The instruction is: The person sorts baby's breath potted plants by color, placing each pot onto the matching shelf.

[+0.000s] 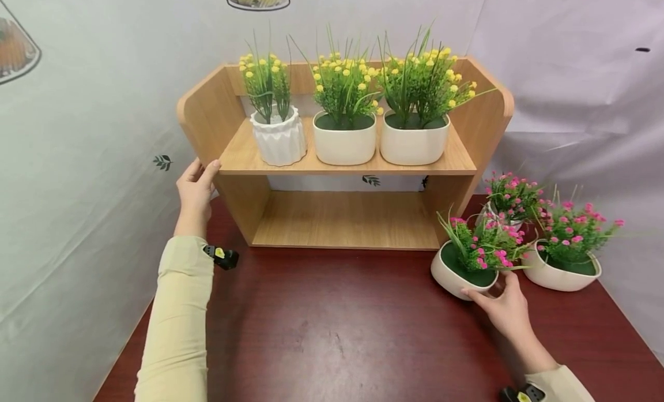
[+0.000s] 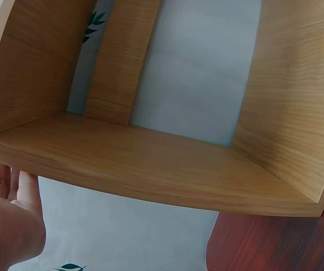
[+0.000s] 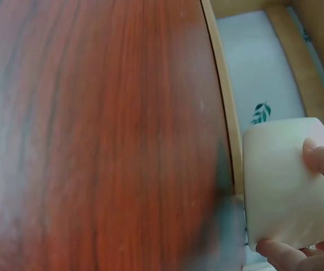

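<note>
pinching a tilted white oval pot [image 1: 450, 280] of pink flowers, the right hand [image 1: 504, 307] has its thumb on one side and its fingers on the other, near the front right corner of the wooden shelf [image 1: 347, 220]; whether the pot touches the dark red table [image 1: 327, 315] cannot be told. the left hand [image 1: 195, 191] clasps nothing: its fingers are uncurled and touch the shelf's left side panel [image 1: 202, 116] by the front edge, about level with the upper board [image 1: 233, 158], their tips partly hidden. on that board stand three yellow-flowered plants in a row: a fluted white pot [image 1: 280, 142] at the left, a middle oval pot [image 1: 344, 145] and a right oval pot [image 1: 415, 145]. on the table, right of the held pot, sit another pink-flowered oval pot [image 1: 557, 275] and, behind, a further pink-flowered plant [image 1: 516, 197]. both arms wear pale yellow sleeves [image 1: 181, 310].
</note>
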`<state>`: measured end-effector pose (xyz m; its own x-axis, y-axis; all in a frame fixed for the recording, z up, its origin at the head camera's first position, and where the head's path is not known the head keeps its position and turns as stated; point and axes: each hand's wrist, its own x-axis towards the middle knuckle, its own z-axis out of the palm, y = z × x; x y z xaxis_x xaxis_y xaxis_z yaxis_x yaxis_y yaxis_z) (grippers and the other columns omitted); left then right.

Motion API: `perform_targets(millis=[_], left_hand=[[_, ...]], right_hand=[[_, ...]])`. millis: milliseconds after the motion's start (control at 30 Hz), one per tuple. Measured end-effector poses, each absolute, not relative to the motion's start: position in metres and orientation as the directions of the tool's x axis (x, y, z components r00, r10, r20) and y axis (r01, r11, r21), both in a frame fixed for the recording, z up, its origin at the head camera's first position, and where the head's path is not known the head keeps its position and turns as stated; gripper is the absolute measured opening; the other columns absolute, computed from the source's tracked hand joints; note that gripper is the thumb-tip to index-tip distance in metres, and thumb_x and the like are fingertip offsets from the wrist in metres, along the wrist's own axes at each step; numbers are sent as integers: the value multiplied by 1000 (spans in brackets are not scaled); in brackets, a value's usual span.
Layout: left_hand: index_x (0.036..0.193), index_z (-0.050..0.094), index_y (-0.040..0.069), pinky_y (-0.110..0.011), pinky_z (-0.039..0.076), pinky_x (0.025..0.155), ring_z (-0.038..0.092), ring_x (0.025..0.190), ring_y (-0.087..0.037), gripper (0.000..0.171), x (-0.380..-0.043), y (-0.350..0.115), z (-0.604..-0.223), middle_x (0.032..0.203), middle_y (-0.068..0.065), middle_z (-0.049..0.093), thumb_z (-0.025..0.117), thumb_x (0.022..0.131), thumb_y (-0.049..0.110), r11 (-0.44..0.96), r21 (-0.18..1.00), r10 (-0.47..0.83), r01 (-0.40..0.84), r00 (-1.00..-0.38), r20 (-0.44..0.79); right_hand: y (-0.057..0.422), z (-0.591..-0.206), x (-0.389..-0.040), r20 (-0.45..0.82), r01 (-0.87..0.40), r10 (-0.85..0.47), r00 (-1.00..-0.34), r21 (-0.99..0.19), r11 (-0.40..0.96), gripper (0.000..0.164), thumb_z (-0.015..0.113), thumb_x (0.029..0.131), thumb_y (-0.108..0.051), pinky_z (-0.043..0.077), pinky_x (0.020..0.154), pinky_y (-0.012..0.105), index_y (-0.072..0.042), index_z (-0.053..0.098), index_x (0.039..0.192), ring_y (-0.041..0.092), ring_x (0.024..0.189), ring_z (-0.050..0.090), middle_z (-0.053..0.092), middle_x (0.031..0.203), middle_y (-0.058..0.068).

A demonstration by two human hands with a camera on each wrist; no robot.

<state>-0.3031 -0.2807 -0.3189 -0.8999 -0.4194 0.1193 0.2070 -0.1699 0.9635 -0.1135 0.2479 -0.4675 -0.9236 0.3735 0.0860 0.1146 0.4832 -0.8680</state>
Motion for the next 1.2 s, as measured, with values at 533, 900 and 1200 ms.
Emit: perform_targets(millis=[533,900,1200], left_hand=[[130,60,18,-38,34,110,53,122,-19,46,-302,-285,-322,137,-7,54,71,86,15,-176,960,-417,219,-900,129],[132,58,19,-38,32,112,52,123,-19,47,-305,-281,-322,138,-6,53,70,86,15,-200,960,-380,195,-919,107],[133,57,21,-39,29,113,48,129,-23,50,-305,-284,-320,141,-6,50,72,85,19,-193,965,-386,178,-918,93]], right_hand=[[208,-466,-121,210,-84,206,-956,-866,493,79,82,67,3,43,72,0,10,34,129,-23,92,39,50,119,31],[185,-473,-134,190,-99,142,-971,-867,489,82,85,64,1,51,78,13,8,37,130,5,102,57,51,122,27],[161,-471,-154,153,-99,82,-985,-884,458,84,86,65,-5,52,87,37,5,37,133,33,117,52,48,130,24]])
